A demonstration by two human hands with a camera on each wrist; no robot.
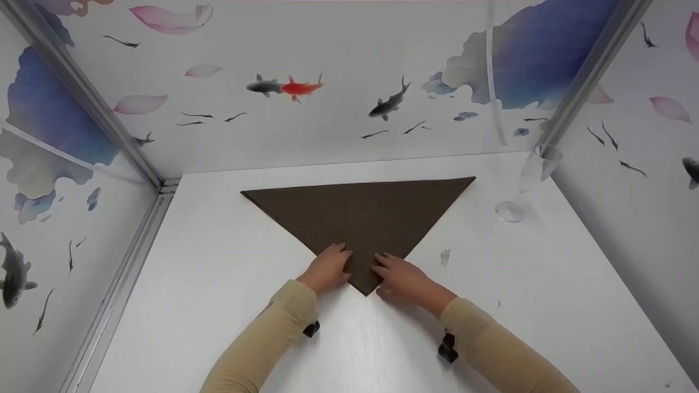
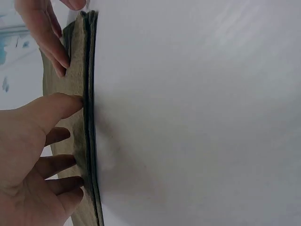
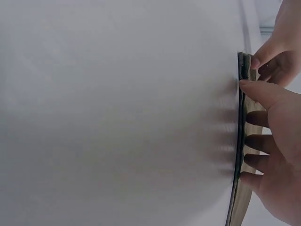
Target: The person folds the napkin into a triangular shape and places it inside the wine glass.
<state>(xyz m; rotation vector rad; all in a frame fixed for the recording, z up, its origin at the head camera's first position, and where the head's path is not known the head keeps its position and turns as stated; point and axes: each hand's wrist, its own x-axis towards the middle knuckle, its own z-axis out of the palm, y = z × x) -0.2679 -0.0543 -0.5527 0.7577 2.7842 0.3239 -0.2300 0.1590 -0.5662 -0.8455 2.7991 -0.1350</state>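
Fish-patterned walls (image 1: 338,43) surround our white table (image 1: 191,273), where the brown cloth (image 1: 355,218) lies folded in a triangle at the centre of the frame, its tip toward the bottom. Near that tip we rest our left hand (image 1: 327,267) on its left edge and our right hand (image 1: 407,279) on its right, both with fingers apart and extended. At upper right we see what is probably a clear glass (image 1: 509,212).

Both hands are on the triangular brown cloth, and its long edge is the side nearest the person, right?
Not the long edge: the head view shows it on the far side, with a corner nearest instead. The left hand and right hand are indeed on the brown cloth.
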